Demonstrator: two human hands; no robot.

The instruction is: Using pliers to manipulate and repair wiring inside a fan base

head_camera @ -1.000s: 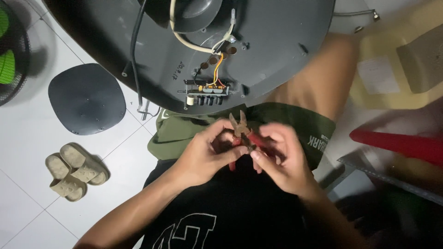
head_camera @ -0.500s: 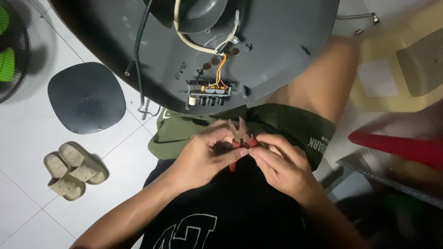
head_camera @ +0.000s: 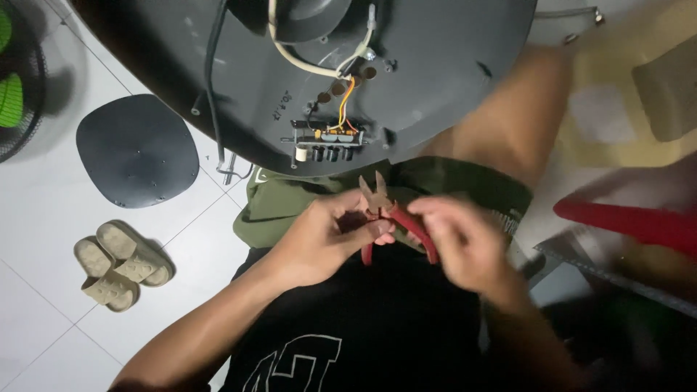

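Below round grey fan base (head_camera: 406,80), both hands grip red-handled metal pliers (head_camera: 385,218)

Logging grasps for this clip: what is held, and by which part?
Red-handled pliers: left hand and right hand grip the handles; the open metal jaws point up.

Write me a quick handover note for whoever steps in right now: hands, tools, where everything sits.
Left hand: closed around the red-handled cutting pliers near the pivot; their jaws are open and point up toward the fan base.
Right hand: blurred, fingers on the right pliers handle.
Round dark grey plastic fan base: upturned across the lap, cover off, small switch block with coloured wires exposed, white cable looped above.
Dark oval cover plate: on the white tiles to the left, beige slippers below it.
Done: base opened. Left: wiring exposed, cover off.
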